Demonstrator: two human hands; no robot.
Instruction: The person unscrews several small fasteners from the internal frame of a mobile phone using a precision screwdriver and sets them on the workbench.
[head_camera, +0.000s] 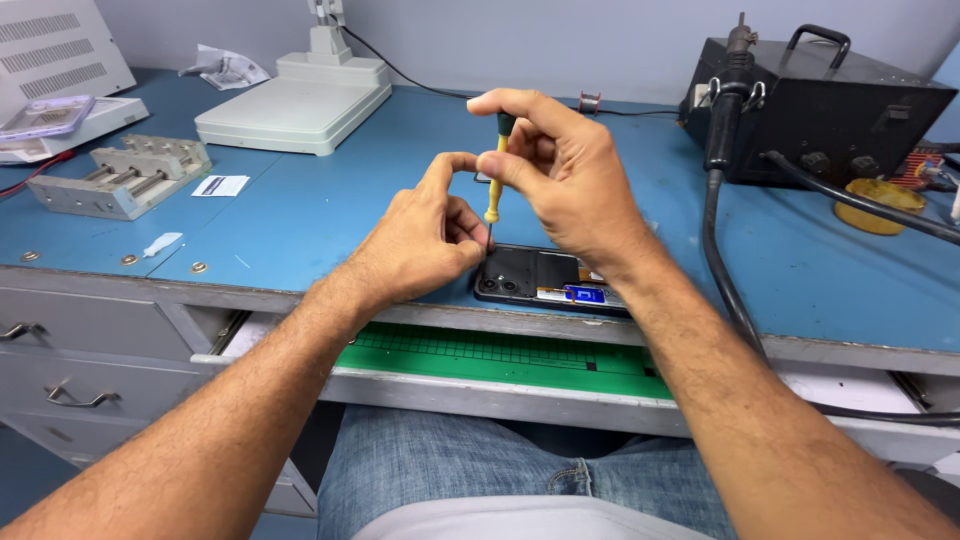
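Observation:
A black phone (530, 275) with its back cover off lies face down at the front edge of the blue bench (330, 210); camera lenses and a blue-labelled part show. My right hand (560, 170) holds a small screwdriver (494, 190) with a yellow shaft and green cap, upright, tip down at the phone's upper left corner. My left hand (425, 240) rests on that corner, its fingers pinched around the screwdriver's thin blade near the tip.
A black soldering station (830, 110) with a handpiece and thick hose (715, 230) stands at the right. A white lamp base (295, 100), a metal clamp jig (120, 178) and a tray with a phone (50, 118) sit left. A green mat (500, 355) lies in the open drawer.

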